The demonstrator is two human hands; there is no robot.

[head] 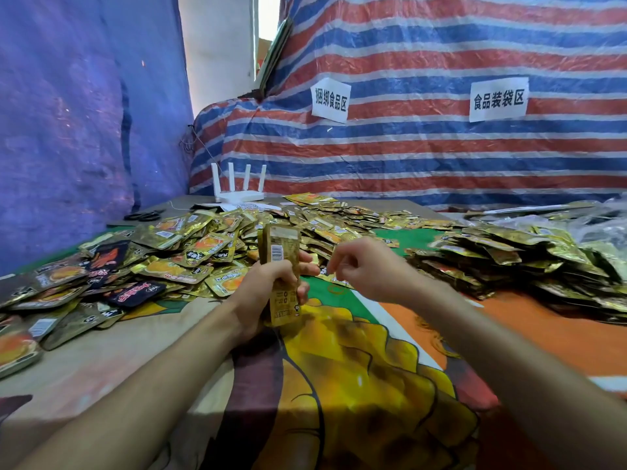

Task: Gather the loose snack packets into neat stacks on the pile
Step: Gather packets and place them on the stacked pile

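Note:
My left hand [268, 290] grips an upright stack of gold snack packets [280, 256] above the table, barcode side facing me. My right hand [363, 269] hovers just right of the stack with fingers loosely curled; whether it pinches something small I cannot tell. A big heap of loose gold and orange packets [190, 245] spreads across the left and the middle back. To the right lies a pile of stacked packets [529, 262], backs up.
A colourful printed cloth [356, 368] covers the table in front of me. A white router [239, 195] and black scissors [144, 216] sit at the back left. A striped tarp wall [424, 147] with two paper signs stands behind; clear plastic bags [600, 225] lie far right.

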